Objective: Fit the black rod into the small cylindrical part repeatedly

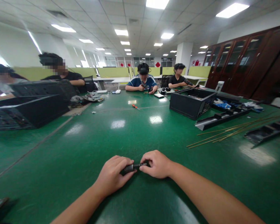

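Note:
Near the front of the green table [102,137], a dark cylindrical tool [129,168] lies sideways between my two hands. My left hand [115,174] is wrapped round its thicker body. A thin dark shaft extends from the body to the right, and my right hand [156,164] pinches its far end between thumb and fingers. Parts of the tool are hidden by my fingers, and its exact kind is hard to make out.
A red screwdriver [135,107] lies mid-table. Black computer cases stand at the left [32,110] and right [191,102]. Thin brass-coloured rods [214,137] and a metal rail [219,119] lie at the right. Several people sit around the table's far side and left.

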Demonstrator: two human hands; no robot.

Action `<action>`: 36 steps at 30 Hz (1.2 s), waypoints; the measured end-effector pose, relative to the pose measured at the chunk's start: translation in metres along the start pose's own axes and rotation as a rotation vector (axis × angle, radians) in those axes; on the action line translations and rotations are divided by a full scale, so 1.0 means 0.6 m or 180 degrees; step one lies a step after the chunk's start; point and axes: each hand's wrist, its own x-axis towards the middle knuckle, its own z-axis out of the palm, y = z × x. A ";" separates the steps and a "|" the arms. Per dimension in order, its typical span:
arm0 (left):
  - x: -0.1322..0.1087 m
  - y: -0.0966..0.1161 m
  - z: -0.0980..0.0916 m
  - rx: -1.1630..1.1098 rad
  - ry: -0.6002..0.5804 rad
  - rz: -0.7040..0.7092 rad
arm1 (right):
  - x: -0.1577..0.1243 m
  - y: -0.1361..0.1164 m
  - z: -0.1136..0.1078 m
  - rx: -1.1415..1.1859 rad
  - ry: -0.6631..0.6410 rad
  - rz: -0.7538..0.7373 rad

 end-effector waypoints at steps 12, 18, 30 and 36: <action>-0.001 -0.005 -0.002 0.0033 0.0007 -0.0019 | -0.001 0.002 -0.005 0.0039 0.0068 -0.0046; -0.005 -0.009 -0.006 0.0037 0.0063 -0.0057 | -0.001 0.002 -0.010 0.0132 0.0074 0.0095; -0.006 -0.016 -0.009 0.0036 0.0110 -0.0139 | -0.001 0.010 -0.011 0.0224 0.0066 0.0356; -0.008 -0.020 -0.008 0.0086 0.0032 -0.0256 | 0.000 0.012 -0.016 0.0234 0.0124 0.0387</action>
